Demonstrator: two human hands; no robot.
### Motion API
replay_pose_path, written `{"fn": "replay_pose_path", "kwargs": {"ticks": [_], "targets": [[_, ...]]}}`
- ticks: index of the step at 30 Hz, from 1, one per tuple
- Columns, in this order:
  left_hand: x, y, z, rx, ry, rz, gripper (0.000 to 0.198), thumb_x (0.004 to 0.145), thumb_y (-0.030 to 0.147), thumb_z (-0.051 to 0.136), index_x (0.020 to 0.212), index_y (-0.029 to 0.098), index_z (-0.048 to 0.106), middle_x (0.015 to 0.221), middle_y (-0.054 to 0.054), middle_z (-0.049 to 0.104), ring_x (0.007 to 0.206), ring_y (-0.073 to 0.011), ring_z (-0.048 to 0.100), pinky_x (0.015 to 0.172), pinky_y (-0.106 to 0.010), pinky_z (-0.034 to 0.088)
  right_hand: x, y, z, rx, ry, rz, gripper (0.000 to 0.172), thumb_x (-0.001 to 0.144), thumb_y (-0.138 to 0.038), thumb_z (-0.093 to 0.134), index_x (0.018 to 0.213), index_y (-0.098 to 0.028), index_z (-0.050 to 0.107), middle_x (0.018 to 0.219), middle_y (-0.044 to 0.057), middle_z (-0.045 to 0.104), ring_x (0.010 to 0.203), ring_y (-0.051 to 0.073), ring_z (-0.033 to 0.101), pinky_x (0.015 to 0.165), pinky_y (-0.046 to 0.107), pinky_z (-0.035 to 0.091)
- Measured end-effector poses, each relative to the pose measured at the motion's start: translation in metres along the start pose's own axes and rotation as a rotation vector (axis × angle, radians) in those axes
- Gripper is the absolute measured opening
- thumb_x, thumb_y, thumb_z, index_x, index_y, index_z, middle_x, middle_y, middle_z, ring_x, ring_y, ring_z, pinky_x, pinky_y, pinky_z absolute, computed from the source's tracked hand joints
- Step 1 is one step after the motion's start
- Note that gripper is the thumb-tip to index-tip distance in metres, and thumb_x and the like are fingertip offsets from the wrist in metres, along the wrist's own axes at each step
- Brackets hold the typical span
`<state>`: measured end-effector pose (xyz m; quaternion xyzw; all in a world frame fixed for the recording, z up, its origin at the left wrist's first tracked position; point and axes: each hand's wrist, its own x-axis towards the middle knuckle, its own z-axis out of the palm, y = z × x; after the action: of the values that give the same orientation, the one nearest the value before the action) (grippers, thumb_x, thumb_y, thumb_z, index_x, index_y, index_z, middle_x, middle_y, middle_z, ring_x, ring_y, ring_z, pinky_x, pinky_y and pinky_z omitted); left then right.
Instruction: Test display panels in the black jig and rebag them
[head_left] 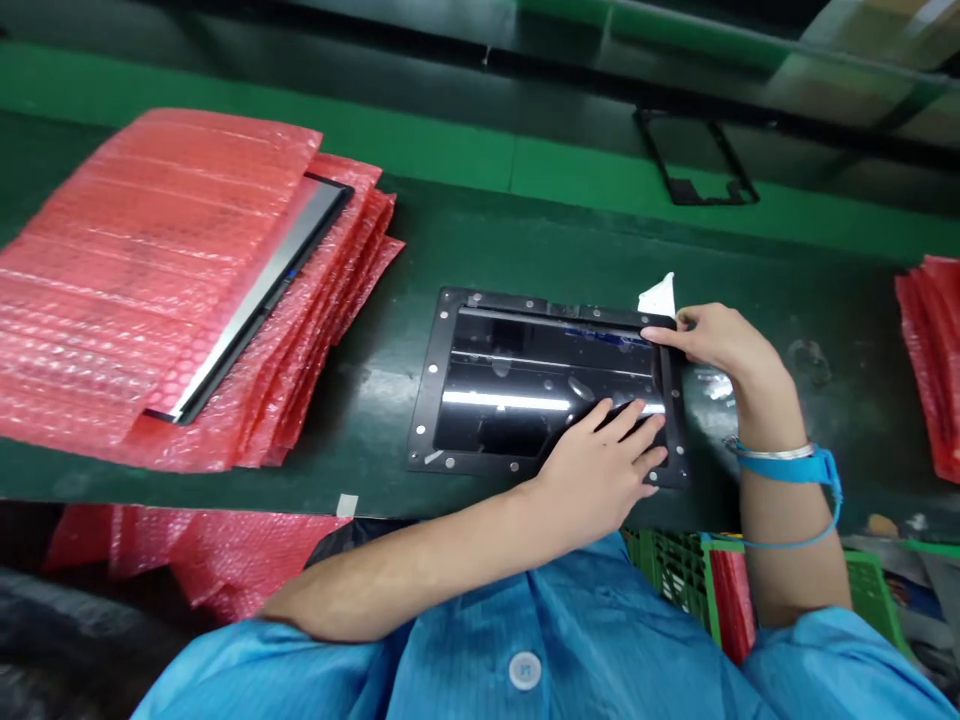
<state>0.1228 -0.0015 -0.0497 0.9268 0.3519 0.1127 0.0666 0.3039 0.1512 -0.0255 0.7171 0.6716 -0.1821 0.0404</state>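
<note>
Left hand [600, 475] spreads over the dark panel [510, 375]; right hand [724, 345] curls at its far-right corner, grip unclear. Flat on the bench [525, 235], it looks framed but, I'd guess, unfinished; left of it, another screen [259, 300] lies half-sleeved.

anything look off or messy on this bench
Two things: a panel lies slanted, partly out of the red bubble wrap at left, its edge exposed; and a white scrap sits by a corner of the black-framed screen, near the right hand. No spill or clear damage shows.
</note>
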Motion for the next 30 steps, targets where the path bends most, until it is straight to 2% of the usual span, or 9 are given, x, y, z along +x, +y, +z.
{"fn": "replay_pose_path", "kwargs": {"ticks": [4, 6, 10, 15, 20, 24, 27, 29, 30], "targets": [[0.002, -0.016, -0.012, -0.058, -0.029, 0.05, 0.039, 0.099, 0.043, 0.051, 0.128, 0.023, 0.067, 0.147, -0.006, 0.057, 0.138, -0.0261, 0.048, 0.114, -0.045, 0.037, -0.01, -0.002, 0.003, 0.04, 0.06, 0.008, 0.051, 0.076, -0.06, 0.072, 0.055, -0.023, 0.044, 0.055, 0.001, 0.052, 0.06, 0.018, 0.048, 0.058, 0.031, 0.028], [0.003, -0.031, -0.019, -0.059, 0.027, -0.061, 0.042, 0.098, 0.043, 0.053, 0.133, 0.022, 0.064, 0.148, -0.011, 0.056, 0.137, -0.0273, 0.049, 0.114, -0.048, 0.035, -0.016, -0.001, 0.008, 0.132, 0.151, 0.013, 0.049, 0.076, -0.06, 0.072, 0.055, -0.023, 0.046, 0.058, 0.002, 0.053, 0.063, 0.02, 0.049, 0.06, 0.031, 0.028], [0.01, -0.062, -0.028, 0.04, 0.173, -0.43, 0.046, 0.097, 0.037, 0.054, 0.139, 0.017, 0.058, 0.134, -0.017, 0.064, 0.13, -0.0339, 0.052, 0.114, -0.059, 0.03, -0.022, 0.002, 0.015, 0.292, 0.285, 0.035, 0.043, 0.084, -0.057, 0.062, 0.059, -0.023, 0.05, 0.061, 0.004, 0.056, 0.068, 0.022, 0.052, 0.063, 0.032, 0.029], [0.02, -0.083, -0.03, 0.004, 0.26, -0.513, 0.035, 0.094, 0.033, 0.058, 0.122, 0.014, 0.063, 0.112, -0.014, 0.068, 0.113, -0.0325, 0.055, 0.103, -0.052, 0.038, -0.021, 0.005, 0.017, 0.516, 0.298, -0.013, 0.043, 0.075, -0.064, 0.065, 0.065, -0.023, 0.053, 0.058, 0.002, 0.056, 0.062, 0.02, 0.05, 0.064, 0.033, 0.034], [0.014, -0.087, -0.046, -0.187, 0.534, -0.499, 0.028, 0.095, 0.029, 0.054, 0.121, 0.017, 0.058, 0.107, -0.008, 0.068, 0.106, -0.0258, 0.057, 0.101, -0.044, 0.039, -0.027, -0.001, 0.02, 0.842, 0.129, -0.207, 0.068, 0.068, -0.09, 0.047, 0.054, -0.024, 0.049, 0.054, 0.004, 0.053, 0.053, 0.017, 0.05, 0.055, 0.031, 0.04], [-0.011, -0.093, -0.064, -0.289, 0.608, -0.477, 0.027, 0.096, 0.03, 0.052, 0.12, 0.022, 0.06, 0.114, -0.006, 0.071, 0.113, -0.0237, 0.059, 0.107, -0.042, 0.037, -0.031, -0.009, 0.024, 1.02, 0.12, -0.261, 0.07, 0.063, -0.093, 0.052, 0.051, -0.024, 0.048, 0.055, 0.004, 0.054, 0.06, 0.02, 0.055, 0.056, 0.032, 0.045], [-0.033, -0.107, -0.067, -0.38, 0.826, -0.67, 0.026, 0.092, 0.035, 0.059, 0.115, 0.024, 0.066, 0.124, -0.006, 0.068, 0.119, -0.0235, 0.058, 0.108, -0.038, 0.039, -0.032, -0.012, 0.027, 1.079, 0.165, -0.262, 0.069, 0.064, -0.091, 0.056, 0.051, -0.024, 0.044, 0.053, 0.002, 0.049, 0.061, 0.02, 0.053, 0.055, 0.031, 0.043], [-0.042, -0.116, -0.062, -0.667, 0.939, -0.849, 0.025, 0.086, 0.042, 0.066, 0.101, 0.022, 0.071, 0.11, -0.006, 0.072, 0.108, -0.0237, 0.064, 0.099, -0.036, 0.047, -0.033, -0.013, 0.028, 1.087, 0.191, -0.264, 0.068, 0.067, -0.088, 0.057, 0.051, -0.024, 0.039, 0.052, 0.001, 0.043, 0.061, 0.018, 0.049, 0.054, 0.03, 0.04], [-0.044, -0.12, -0.06, -0.871, 0.95, -0.931, 0.027, 0.081, 0.046, 0.069, 0.09, 0.02, 0.072, 0.098, -0.006, 0.073, 0.099, -0.0243, 0.067, 0.092, -0.035, 0.051, -0.034, -0.013, 0.027, 1.085, 0.202, -0.268, 0.068, 0.069, -0.087, 0.056, 0.051, -0.024, 0.036, 0.052, 0.0, 0.04, 0.06, 0.018, 0.047, 0.054, 0.029, 0.039]]}}
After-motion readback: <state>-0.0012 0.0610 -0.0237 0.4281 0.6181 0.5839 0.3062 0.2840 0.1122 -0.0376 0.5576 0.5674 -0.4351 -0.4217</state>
